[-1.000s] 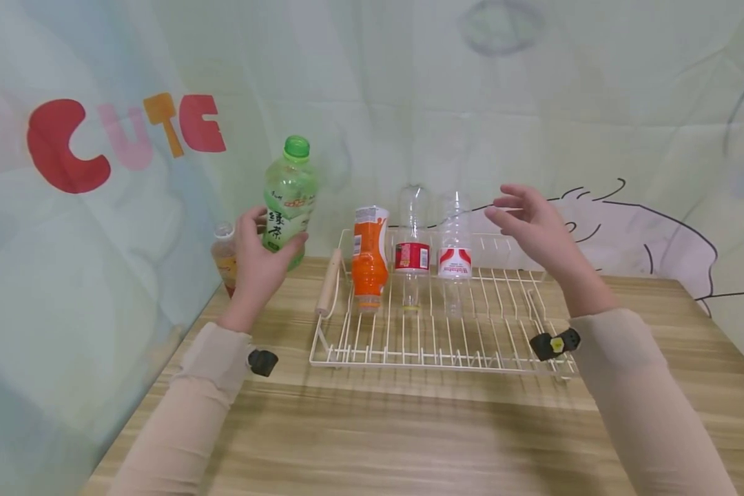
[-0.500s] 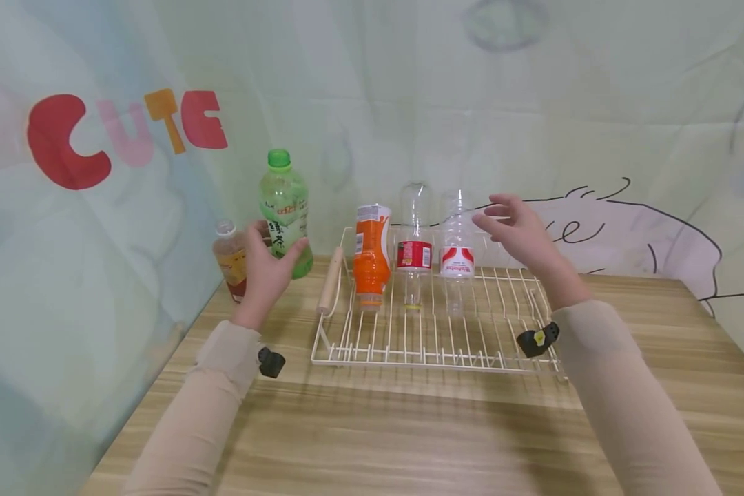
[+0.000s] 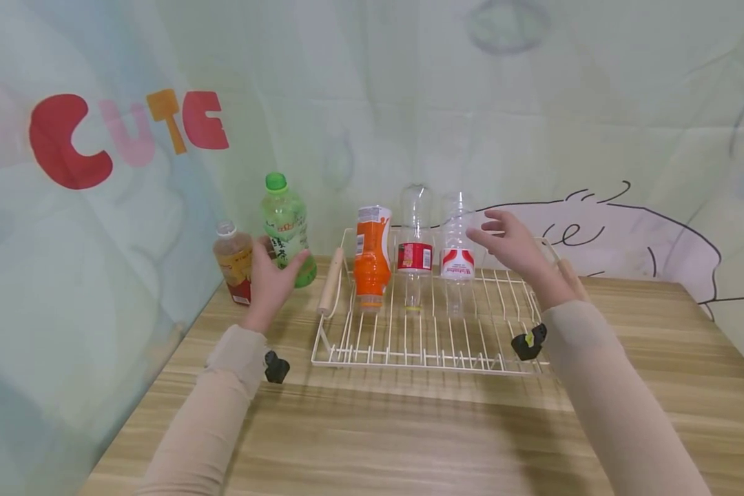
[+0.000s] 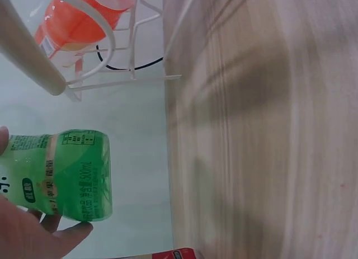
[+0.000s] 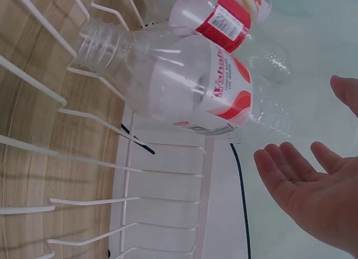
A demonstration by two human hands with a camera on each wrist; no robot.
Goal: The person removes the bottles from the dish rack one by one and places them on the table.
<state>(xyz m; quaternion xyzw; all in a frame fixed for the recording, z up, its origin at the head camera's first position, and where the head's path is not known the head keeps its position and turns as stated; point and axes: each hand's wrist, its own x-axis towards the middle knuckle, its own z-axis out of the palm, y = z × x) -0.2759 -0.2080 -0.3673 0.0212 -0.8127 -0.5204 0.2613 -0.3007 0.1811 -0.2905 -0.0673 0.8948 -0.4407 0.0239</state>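
Observation:
My left hand (image 3: 271, 284) grips a green tea bottle (image 3: 286, 224) round its lower half, upright with its green cap on top, left of the rack. In the left wrist view, the green tea bottle's base (image 4: 84, 175) shows above the table. The right hand (image 3: 516, 249) holds nothing; its fingers are spread and loosely bent beside a clear bottle with a red-and-white label (image 3: 457, 263). That bottle stands neck-down in the white wire rack (image 3: 434, 359). In the right wrist view, the fingertips (image 5: 271, 158) are just off its base end.
Also neck-down in the rack are an orange bottle (image 3: 372, 258) and a clear bottle with a red label (image 3: 415, 255). A smaller bottle of brownish drink (image 3: 232, 262) stands on the table (image 3: 372, 427) by the left curtain. Wooden handles (image 3: 331, 281) rise at the rack's ends.
My left hand has lowered the green tea bottle toward the table beside the rack, uncovering more of the brownish drink bottle. My right hand has shifted left and slightly down.

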